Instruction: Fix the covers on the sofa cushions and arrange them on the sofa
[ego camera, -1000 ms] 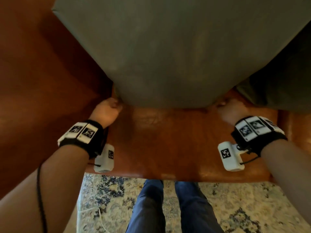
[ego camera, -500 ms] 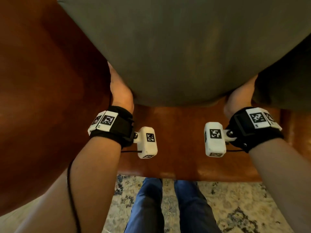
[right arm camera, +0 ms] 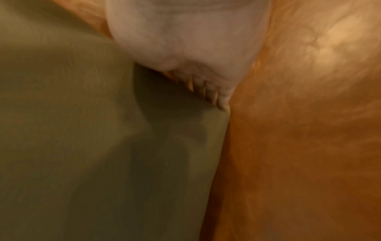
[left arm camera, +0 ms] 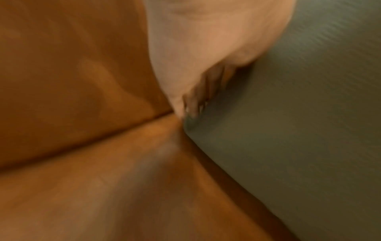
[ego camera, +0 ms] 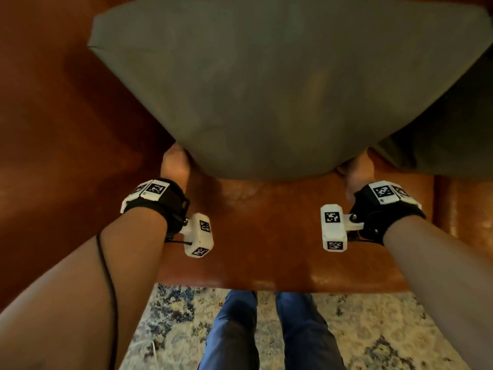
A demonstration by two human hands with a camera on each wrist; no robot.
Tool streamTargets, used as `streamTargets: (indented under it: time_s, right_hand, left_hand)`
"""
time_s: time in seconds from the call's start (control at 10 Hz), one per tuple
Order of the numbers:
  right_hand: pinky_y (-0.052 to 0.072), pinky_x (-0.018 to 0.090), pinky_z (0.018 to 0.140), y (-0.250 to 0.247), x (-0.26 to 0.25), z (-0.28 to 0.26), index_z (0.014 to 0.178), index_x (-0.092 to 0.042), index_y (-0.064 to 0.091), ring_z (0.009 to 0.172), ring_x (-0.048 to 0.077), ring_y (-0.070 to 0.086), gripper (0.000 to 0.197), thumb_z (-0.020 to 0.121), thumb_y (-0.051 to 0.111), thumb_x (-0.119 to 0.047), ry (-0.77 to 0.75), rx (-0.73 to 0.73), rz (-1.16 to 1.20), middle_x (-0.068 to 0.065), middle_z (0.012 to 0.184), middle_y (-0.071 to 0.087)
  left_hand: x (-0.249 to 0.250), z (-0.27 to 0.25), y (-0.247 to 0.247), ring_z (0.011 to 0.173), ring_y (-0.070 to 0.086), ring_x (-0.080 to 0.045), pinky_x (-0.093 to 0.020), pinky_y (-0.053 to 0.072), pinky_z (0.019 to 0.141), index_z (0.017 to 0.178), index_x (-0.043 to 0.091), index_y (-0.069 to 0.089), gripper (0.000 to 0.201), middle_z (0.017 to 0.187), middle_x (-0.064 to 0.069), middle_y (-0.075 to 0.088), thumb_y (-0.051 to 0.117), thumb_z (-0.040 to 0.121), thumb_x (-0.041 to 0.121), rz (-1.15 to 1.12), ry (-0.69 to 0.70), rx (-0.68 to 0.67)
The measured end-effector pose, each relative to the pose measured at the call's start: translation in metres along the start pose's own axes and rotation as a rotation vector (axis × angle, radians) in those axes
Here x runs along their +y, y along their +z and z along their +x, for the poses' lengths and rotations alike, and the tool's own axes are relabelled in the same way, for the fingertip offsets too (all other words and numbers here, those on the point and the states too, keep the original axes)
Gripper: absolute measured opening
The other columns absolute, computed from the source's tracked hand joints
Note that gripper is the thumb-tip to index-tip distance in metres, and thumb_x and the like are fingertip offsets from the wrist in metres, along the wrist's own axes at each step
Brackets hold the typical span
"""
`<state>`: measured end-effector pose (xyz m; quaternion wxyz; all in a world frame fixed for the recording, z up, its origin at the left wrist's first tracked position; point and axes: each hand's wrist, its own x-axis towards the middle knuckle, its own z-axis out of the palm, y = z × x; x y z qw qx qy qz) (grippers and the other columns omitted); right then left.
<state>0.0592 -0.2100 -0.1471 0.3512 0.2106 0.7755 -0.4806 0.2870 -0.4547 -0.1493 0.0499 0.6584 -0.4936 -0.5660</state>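
The fingers (left arm camera: 193,97) of the left hand (ego camera: 174,162) lie together along the lower left corner of the grey-green cushion (ego camera: 280,97). Blur hides whether they curl round the fabric or only press it, so I cannot tell their hold. The right hand (ego camera: 353,172) mirrors this at the lower right corner, and its fingers (right arm camera: 208,91) are bunched against the cover's edge, equally unclear.

The cushion stands on the seat of the brown leather sofa (ego camera: 266,231), leaning toward the backrest, near the seat's left end. A second dark cushion (ego camera: 440,124) lies just beside it on the right.

As I judge it, this cushion's cover is on and smooth, so the fitting looks done here. What remains is seating it squarely against the back. Whether other cushions await covers is not shown.

The head view gives the whole cushion, both wrists and the patterned rug (ego camera: 386,329) below. The wrist views alone show the fingers meeting the fabric corners, and the seat crease beside the left one.
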Motion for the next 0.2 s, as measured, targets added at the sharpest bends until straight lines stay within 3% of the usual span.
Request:
streamTargets:
  time_s: [0.1,0.2]
  right_hand:
    - [0.048,0.046,0.098,-0.009,-0.001,-0.019,0.139,0.0,0.041,0.121,0.037,0.055,0.039,0.102,0.038,-0.011,0.049,-0.092,-0.16,0.022,0.134,0.054]
    - [0.045,0.042,0.097,-0.026,0.012,-0.037,0.132,-0.004,0.05,0.117,0.031,0.057,0.036,0.105,0.032,-0.019,0.187,-0.228,-0.195,0.018,0.13,0.059]
  left_hand:
    - [-0.001,-0.014,-0.014,0.076,0.065,-0.015,-0.023,0.045,0.069,0.115,0.016,0.057,0.032,0.1,-0.007,0.066,0.027,0.105,0.019,0.187,-0.165,-0.16]
    - [-0.012,-0.036,-0.031,0.096,0.064,-0.021,-0.033,0.039,0.091,0.13,0.009,0.053,0.037,0.113,-0.011,0.068,0.033,0.105,0.027,0.331,-0.218,-0.285]
